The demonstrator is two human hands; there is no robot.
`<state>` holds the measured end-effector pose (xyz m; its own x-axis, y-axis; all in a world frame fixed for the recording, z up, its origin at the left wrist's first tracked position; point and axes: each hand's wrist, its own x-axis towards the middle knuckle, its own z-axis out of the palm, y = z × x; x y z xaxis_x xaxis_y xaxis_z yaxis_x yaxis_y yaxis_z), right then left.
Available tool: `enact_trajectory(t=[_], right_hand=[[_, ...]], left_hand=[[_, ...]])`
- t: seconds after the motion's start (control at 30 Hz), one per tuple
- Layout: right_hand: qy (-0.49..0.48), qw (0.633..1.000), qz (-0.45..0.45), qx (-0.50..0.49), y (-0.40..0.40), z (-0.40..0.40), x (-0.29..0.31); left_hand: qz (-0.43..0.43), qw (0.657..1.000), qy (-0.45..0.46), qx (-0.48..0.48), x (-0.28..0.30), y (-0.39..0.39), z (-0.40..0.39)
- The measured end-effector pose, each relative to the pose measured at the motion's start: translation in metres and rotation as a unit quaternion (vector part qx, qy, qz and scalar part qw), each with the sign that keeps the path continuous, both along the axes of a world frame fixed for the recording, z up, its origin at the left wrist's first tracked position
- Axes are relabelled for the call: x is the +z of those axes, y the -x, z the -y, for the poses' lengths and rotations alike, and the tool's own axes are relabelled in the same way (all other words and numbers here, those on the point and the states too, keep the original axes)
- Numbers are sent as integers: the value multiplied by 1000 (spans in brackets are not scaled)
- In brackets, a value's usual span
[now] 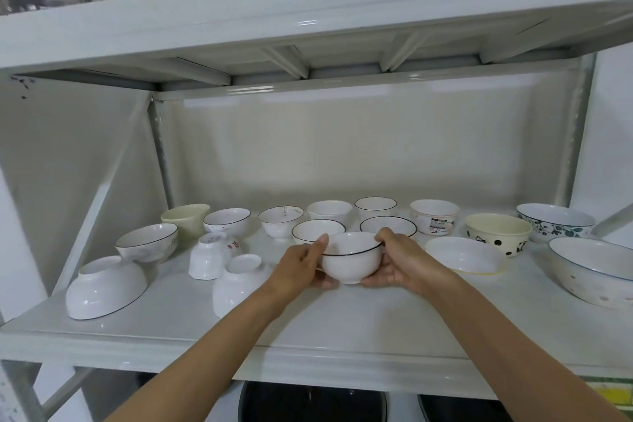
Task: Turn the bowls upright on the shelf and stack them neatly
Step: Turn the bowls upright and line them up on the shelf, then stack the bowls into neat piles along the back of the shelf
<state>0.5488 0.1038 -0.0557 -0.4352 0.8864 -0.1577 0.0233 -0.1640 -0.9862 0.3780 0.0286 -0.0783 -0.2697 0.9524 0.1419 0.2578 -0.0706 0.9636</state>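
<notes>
White black-rimmed bowl (351,259), upright, mid-shelf (342,329): we clasp it, left hand (301,267) and right hand (400,262) fingers curled round opposite sides.

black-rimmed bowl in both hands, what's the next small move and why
Probably lower the black-rimmed bowl into the upright black-rimmed bowl just behind it. Left hand and right hand hold it upright already, and the two rims look alike, so they should nest.

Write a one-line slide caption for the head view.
Both hands, left hand and right hand, hold an upright white black-rimmed bowl above the white metal shelf among scattered bowls.
</notes>
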Motion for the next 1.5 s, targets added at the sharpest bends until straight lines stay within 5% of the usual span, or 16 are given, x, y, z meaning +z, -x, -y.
enact_trajectory(t=[0.3, 0.67, 0.83, 0.9, 1.13, 1.37, 1.5], right_hand=[[-238, 935, 252, -73, 3, -9, -15], [-303, 872, 382, -42, 0, -19, -21], [-437, 789, 414, -126, -2, -8, -20], [-485, 765, 398, -144, 3, 2, -16], [-548, 794, 257, -46, 67, 39, -2], [-443, 814, 369, 68, 126, 55, -8], [-357, 841, 398, 84, 143, 60, -12]], left_hand=[[-53, 994, 94, 31, -4, -6, -8], [-96, 989, 106, 35, 1, -10, -9], [-295, 948, 35, 111, 0, 2, -1], [-298, 945, -6, 133, 4, 11, 4], [-356, 901, -34, 245, 27, 74, 32], [-352, 908, 124, 191, 12, 120, 65], [-245, 946, 162, 135, 4, 125, 77]])
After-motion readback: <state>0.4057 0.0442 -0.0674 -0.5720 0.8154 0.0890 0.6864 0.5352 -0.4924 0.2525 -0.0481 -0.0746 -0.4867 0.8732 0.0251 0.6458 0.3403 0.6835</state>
